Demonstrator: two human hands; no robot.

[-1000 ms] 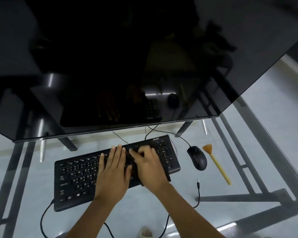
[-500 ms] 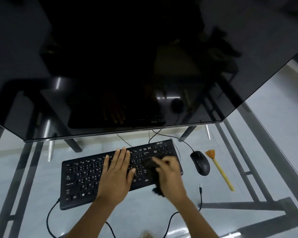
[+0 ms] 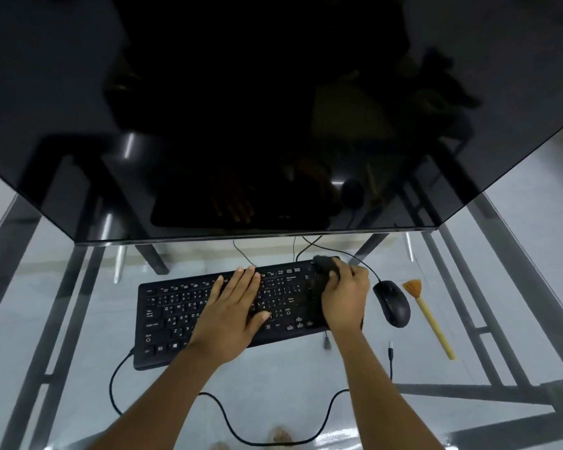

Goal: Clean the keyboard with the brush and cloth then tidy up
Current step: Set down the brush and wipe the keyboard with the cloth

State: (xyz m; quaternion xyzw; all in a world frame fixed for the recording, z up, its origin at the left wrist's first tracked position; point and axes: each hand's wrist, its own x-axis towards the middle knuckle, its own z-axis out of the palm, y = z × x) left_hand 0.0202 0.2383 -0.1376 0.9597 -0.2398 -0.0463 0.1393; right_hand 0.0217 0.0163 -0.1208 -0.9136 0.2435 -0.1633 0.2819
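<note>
A black keyboard (image 3: 176, 316) lies on the glass desk in front of the dark monitor. My left hand (image 3: 234, 306) rests flat on the middle keys with straight fingers. My right hand (image 3: 345, 297) grips a dark cloth (image 3: 324, 266) and presses it on the keyboard's far right corner, over the number pad. A small brush (image 3: 428, 316) with a yellow handle and orange bristles lies on the desk to the right of the mouse, apart from both hands.
A black mouse (image 3: 392, 302) sits between keyboard and brush. A large dark monitor (image 3: 273, 108) overhangs the back of the glass desk (image 3: 62, 287). Cables (image 3: 221, 414) loop along the near edge, with a loose plug (image 3: 391, 347) by my right forearm.
My right hand with the cloth swept from the keyboard's middle, down past its front edge, then up to the far right corner. My left hand stayed flat on the keys.
</note>
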